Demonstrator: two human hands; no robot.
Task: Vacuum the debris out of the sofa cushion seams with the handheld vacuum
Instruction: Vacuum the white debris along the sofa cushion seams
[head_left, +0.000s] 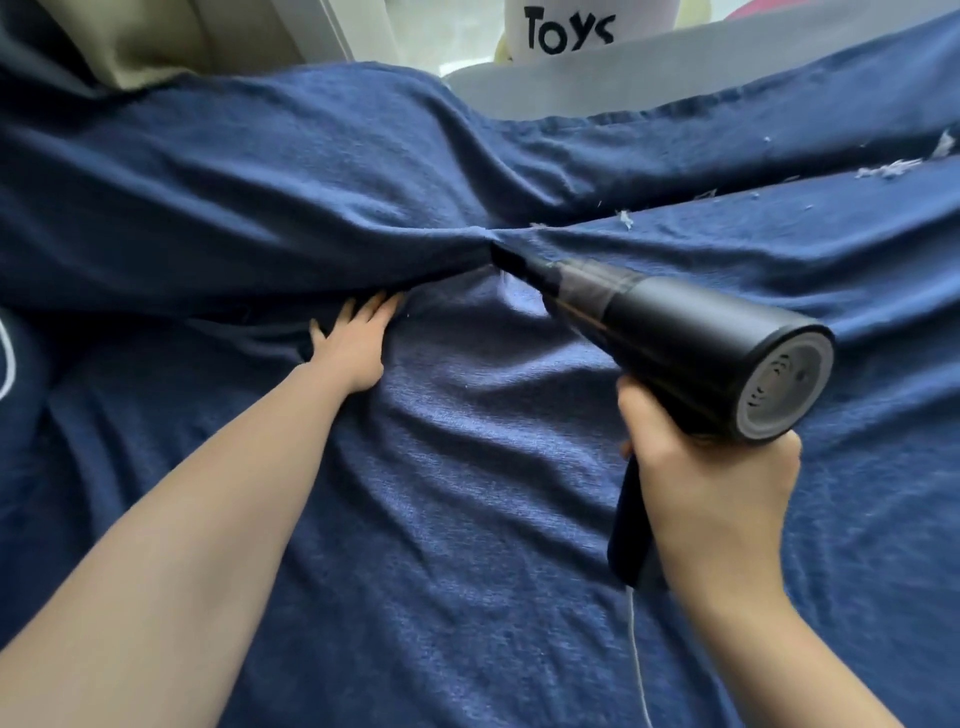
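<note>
A black handheld vacuum (675, 338) points up and left, its narrow nozzle tip pushed into the seam (483, 239) between the blue-covered seat and back cushions. My right hand (711, 488) grips the vacuum's handle below the round motor body. My left hand (353, 343) presses flat on the blue seat cover (467, 493) with straight fingers just left of the nozzle, fingertips at the seam. White bits of debris (888, 169) lie along the seam to the right, with smaller flecks (626, 218) nearer the nozzle.
A grey sofa edge (571, 83) shows behind the blue cover. A white bag marked "Toys" (566, 28) stands beyond it. A beige cushion (156, 41) sits at the top left. A thin white cord (636, 654) hangs from the handle.
</note>
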